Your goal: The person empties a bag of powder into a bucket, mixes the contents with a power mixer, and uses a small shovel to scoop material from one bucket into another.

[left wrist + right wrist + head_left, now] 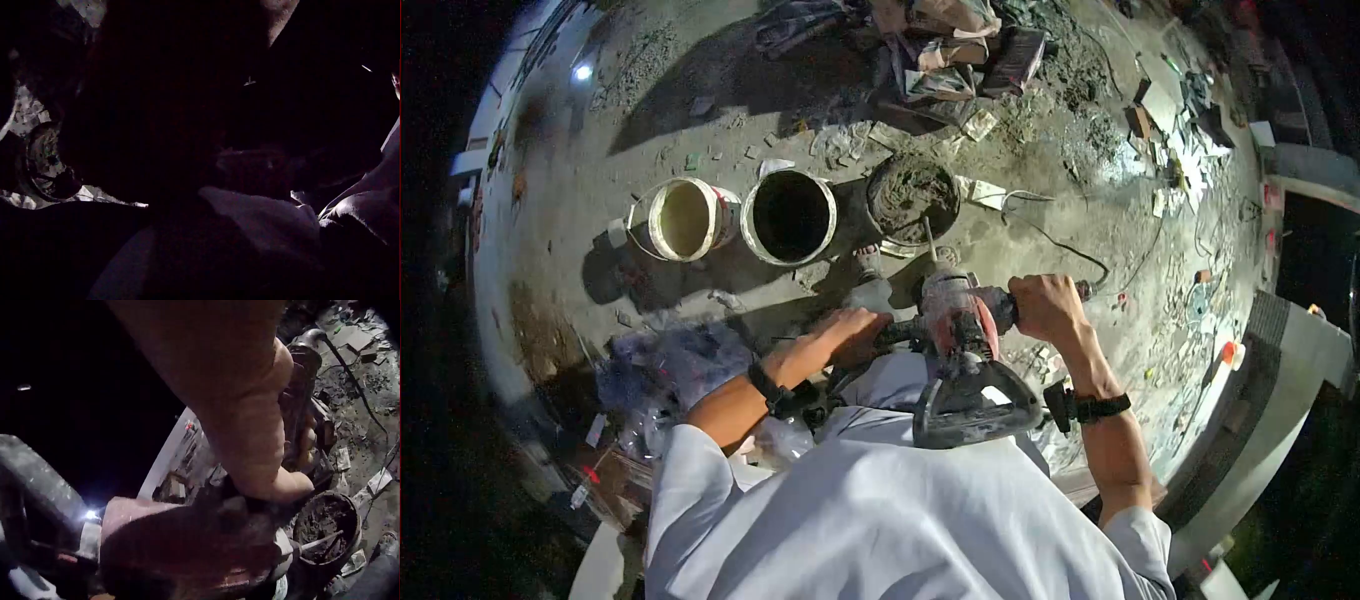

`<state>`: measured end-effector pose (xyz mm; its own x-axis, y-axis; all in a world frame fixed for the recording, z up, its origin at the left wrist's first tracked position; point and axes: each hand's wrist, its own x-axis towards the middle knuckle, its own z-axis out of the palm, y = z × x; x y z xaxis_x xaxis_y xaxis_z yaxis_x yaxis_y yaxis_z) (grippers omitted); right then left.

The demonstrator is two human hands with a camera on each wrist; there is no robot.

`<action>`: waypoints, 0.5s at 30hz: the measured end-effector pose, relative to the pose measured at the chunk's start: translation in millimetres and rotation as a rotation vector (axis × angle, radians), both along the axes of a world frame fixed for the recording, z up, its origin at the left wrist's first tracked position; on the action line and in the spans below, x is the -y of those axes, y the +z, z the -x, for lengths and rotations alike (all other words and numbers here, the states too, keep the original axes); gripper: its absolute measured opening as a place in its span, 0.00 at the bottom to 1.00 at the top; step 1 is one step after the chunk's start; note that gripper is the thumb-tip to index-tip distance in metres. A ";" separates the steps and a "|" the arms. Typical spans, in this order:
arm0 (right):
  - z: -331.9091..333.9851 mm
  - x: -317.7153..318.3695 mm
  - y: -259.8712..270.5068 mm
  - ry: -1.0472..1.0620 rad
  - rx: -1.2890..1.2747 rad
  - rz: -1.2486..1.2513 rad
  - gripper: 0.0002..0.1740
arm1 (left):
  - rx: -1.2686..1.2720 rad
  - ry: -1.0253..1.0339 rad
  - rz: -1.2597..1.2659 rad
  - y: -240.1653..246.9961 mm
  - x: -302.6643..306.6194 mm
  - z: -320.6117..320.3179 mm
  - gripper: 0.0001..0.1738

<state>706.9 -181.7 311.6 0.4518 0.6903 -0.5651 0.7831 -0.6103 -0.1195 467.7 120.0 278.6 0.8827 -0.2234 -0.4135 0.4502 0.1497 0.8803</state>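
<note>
A red and grey power mixer (960, 325) is held in front of the body, its shaft (930, 232) reaching into a bucket of grey mortar (905, 195). The right hand (1048, 308) grips the mixer's right side handle. Around the left side handle the left hand (855, 337) is curled. In the right wrist view, the right hand (250, 444) wraps the handle beside the red mixer body (181, 550), with the mortar bucket (322, 519) beyond. The left wrist view is mostly dark and hides the left hand.
Left of the mortar stand a dark-filled bucket (790, 217) and a pale bucket (685, 220). Torn bags (950, 60) lie beyond them, and plastic sheeting (675, 370) lies at left. A black cable (1065, 245) crosses the debris-strewn floor at right.
</note>
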 end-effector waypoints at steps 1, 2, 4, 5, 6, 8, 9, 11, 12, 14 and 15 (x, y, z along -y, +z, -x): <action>7.7 -2.1 -0.6 -0.012 -0.006 0.001 0.07 | 0.261 -0.170 -0.417 -5.4 -7.5 6.0 0.28; 16.1 -4.2 -0.1 -0.034 -0.005 -0.006 0.06 | 0.527 -0.344 -0.827 -12.1 -14.5 11.5 0.27; 26.0 -7.6 -3.5 -0.064 -0.005 -0.013 0.06 | 1.085 -0.676 -1.642 -27.6 -25.0 17.5 0.27; 29.3 -6.6 -9.2 -0.065 -0.006 -0.049 0.06 | 1.376 -0.827 -2.047 -36.4 -28.3 20.2 0.26; 35.1 -6.3 -12.6 -0.062 -0.012 -0.083 0.06 | 1.379 -0.831 -2.037 -42.0 -29.4 29.0 0.26; 42.5 -5.2 -17.5 -0.072 0.032 -0.094 0.06 | 1.488 -0.901 -2.097 -57.9 -27.7 35.6 0.24; 42.5 -10.2 -13.8 -0.058 0.022 -0.059 0.05 | 1.545 -0.932 -2.133 -58.0 -37.8 47.4 0.22; 45.1 -14.0 -14.2 -0.039 0.005 -0.025 0.05 | 1.645 -1.003 -2.198 -81.3 -29.2 43.8 0.20; 44.9 -14.6 -17.0 -0.014 0.013 -0.047 0.06 | 1.690 -1.042 -2.231 -86.7 -43.4 69.9 0.19; 44.8 -16.3 -25.3 0.015 0.023 -0.072 0.07 | 1.783 -1.120 -2.298 -104.2 -47.6 73.0 0.17; 46.4 -16.9 -31.3 0.003 0.017 -0.044 0.07 | 1.830 -1.165 -2.327 -114.7 -33.6 48.1 0.17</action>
<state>660.6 -164.8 280.3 0.4589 0.7157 -0.5265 0.7870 -0.6024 -0.1330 419.6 153.6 164.0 0.4656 -0.8403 -0.2779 -0.5476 -0.0268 -0.8363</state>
